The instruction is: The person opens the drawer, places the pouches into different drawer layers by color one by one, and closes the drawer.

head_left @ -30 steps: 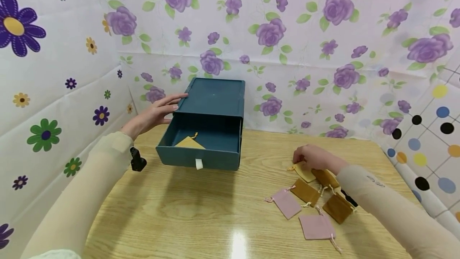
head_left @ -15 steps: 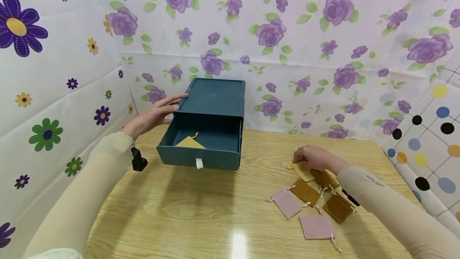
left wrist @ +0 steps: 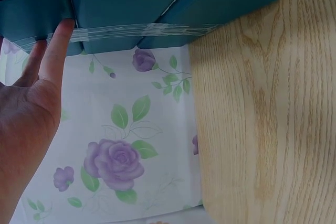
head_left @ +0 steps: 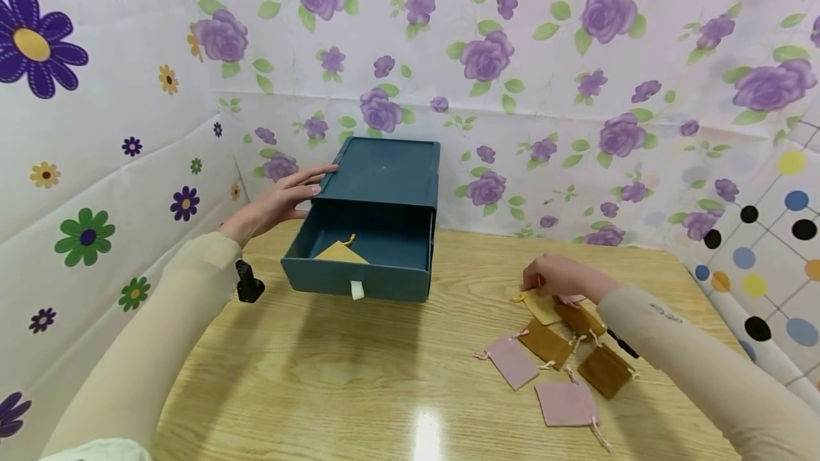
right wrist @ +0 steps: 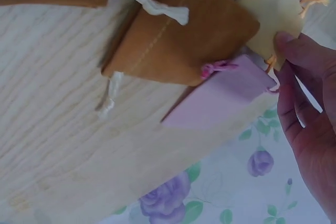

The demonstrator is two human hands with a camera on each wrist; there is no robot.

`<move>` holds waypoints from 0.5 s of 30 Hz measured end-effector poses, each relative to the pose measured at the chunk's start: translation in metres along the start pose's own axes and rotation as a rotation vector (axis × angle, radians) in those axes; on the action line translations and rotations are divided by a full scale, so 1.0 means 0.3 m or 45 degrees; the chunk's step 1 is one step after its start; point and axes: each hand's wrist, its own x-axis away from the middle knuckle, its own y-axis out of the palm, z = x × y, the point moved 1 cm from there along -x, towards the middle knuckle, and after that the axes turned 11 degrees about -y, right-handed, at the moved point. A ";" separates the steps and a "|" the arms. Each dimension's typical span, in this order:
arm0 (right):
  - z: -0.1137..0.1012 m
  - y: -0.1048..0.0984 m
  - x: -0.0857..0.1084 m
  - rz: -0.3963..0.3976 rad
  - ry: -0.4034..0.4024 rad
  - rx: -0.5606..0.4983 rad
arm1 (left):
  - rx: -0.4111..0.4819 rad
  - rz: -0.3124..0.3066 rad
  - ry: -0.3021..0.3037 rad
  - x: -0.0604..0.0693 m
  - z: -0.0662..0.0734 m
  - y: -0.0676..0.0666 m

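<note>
My left hand (head_left: pixel 275 203) rests with extended fingers against the left side and top edge of a dark blue drawer box (head_left: pixel 386 173). Its upper drawer (head_left: pixel 359 282) is pulled out, and a yellow drawstring pouch (head_left: pixel 342 253) lies inside. In the left wrist view, fingertips touch the side of the box (left wrist: pixel 126 3). At the right, my right hand (head_left: pixel 566 277) pinches the edge of another yellow pouch (head_left: pixel 541 306). In the right wrist view, the thumb lies on this pouch (right wrist: pixel 273 17), beside a brown pouch (right wrist: pixel 184 35) and a pink pouch (right wrist: pixel 220 98).
Several more pouches lie near the right hand: brown ones (head_left: pixel 544 342) (head_left: pixel 605 371) and pink ones (head_left: pixel 511 361) (head_left: pixel 566 404). The wooden table (head_left: pixel 307 390) stretches in front. Flower-printed cloth (head_left: pixel 487 105) hangs behind. A white pull tab (head_left: pixel 356 290) sits on the drawer front.
The head view has shifted slightly. My right hand has shifted a little, and a bit of pink pouch now shows beneath it. The left hand stays on the box.
</note>
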 end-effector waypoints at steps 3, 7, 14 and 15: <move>-0.010 -0.028 0.001 -0.027 -0.011 -0.024 | 0.002 0.001 0.002 -0.001 0.003 0.000; -0.017 -0.067 -0.001 -0.065 0.009 -0.040 | 0.009 0.003 0.002 0.001 0.007 0.001; -0.038 -0.138 -0.015 -0.102 0.018 -0.003 | 0.002 -0.007 0.002 0.010 0.010 0.001; -0.041 -0.149 -0.016 -0.109 0.019 0.007 | 0.000 -0.009 0.004 0.010 0.010 0.002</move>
